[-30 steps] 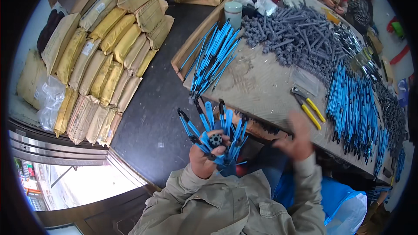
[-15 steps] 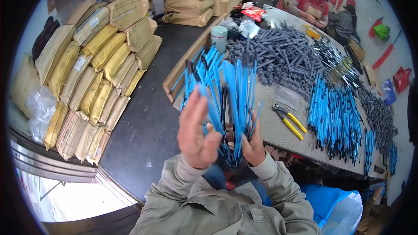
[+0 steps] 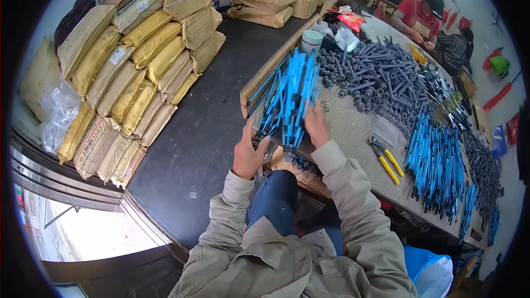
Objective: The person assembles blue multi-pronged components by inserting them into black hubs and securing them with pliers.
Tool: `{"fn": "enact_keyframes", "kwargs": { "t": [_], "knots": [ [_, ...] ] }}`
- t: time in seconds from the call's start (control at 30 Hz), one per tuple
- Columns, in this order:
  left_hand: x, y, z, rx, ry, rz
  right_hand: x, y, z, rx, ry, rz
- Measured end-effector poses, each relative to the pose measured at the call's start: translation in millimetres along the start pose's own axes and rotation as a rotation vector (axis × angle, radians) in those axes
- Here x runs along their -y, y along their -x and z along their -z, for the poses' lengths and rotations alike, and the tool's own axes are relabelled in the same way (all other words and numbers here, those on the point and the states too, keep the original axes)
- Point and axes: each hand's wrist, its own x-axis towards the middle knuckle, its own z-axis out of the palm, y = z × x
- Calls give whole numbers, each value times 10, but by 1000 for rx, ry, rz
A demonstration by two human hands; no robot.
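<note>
The right hand (image 3: 316, 126) is set against the right flank of a sheaf of blue sticks (image 3: 298, 85). The left hand (image 3: 248, 153) is at the dark near ends of a looser spread of blue sticks (image 3: 271, 104), part-curled, thumb apart from the fingers. Fingertips blurred or behind sticks — cannot tell whether either hand grips or only steadies. Both lots lie on the near side of the pale canister (image 3: 312, 40), my landmark: the sheaf almost straight toward the body from it, the spread a little left of that line. My reading: the handling wants even, light pressure from both flanks, since slim sticks would likely splay under a one-sided push; best kept parallel, near ends level. Worth minding the dark collared end (image 3: 289, 153) of the sheaf, its part farthest from the canister, by the near edge of the table (image 3: 349, 132) — it could catch or tip there. Sticks in the spread cross; parting them slowly should snag less than a tug. Outward: a wooden rail (image 3: 265, 76) passes left of the canister, a fair stop for squaring up. Right of the canister, a heap of grey plastic parts (image 3: 381, 72); right and nearer the body, yellow-handled cutters (image 3: 387, 161), apart from both hands; farther right, a broad row of blue sticks (image 3: 436, 157). Well left of the canister, stacked sacks (image 3: 152, 63).
</note>
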Motion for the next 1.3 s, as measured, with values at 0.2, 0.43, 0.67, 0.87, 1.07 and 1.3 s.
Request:
{"fn": "enact_keyframes", "kwargs": {
  "t": [0.2,0.43,0.67,0.87,1.07,1.3],
  "knots": [
    [277,-92,168,-67,-46,-210,515,-29,-120,337,138,-568],
    [-88,80,64,-9,491,89,324,73,-5,66,-264,-528],
    [-12,170,-24,-56,426,116,275,-27,57,31,-272,-563],
    [-107,199,-28,-110,-33,-132,315,-113,158,265,65,-621],
    [-55,182,-166,-157,-200,-118,-63,-128,232,435,607,-110],
    [-177,186,-104,-186,-283,-141,604,167,706,403,808,46]
  ]
}}
